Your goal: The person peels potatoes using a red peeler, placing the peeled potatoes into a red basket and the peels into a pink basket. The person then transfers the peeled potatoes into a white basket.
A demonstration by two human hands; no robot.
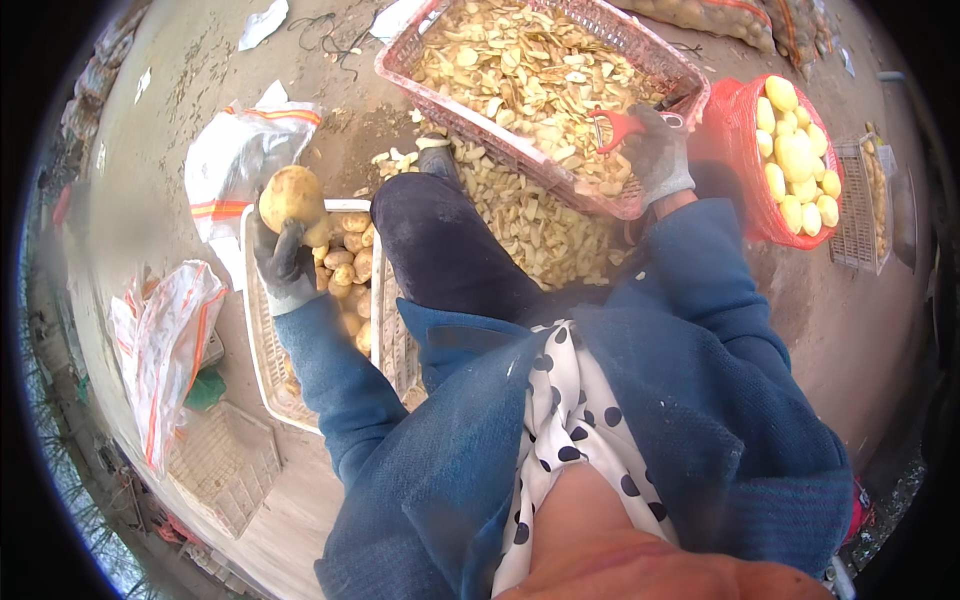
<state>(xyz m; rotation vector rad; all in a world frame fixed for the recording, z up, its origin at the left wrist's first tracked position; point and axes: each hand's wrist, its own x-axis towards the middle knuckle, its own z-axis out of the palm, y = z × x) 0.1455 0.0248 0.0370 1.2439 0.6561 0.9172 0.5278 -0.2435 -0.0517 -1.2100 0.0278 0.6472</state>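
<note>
My gloved left hand (pixel 283 251) grips a large unpeeled potato (pixel 291 196) above the left edge of a white plastic crate (pixel 259 337). Inside that crate lie several brown unpeeled potatoes (pixel 346 259). A red-handled peeler (pixel 619 129) is held in my gloved right hand (pixel 660 154), over the near right corner of a red plastic crate (pixel 487 142). Potato peelings (pixel 525 64) fill much of the red crate, and more peelings (pixel 510 210) are heaped on the ground between it and my legs.
Right of the red crate stands a red mesh sack (pixel 731 165) full of peeled potatoes (pixel 796 154). Woven plastic bags (pixel 251 161) and an upturned-looking pale crate (pixel 225 457) lie at the left. Another crate (pixel 855 202) is farther right. Filled sacks (pixel 705 19) lie at the top.
</note>
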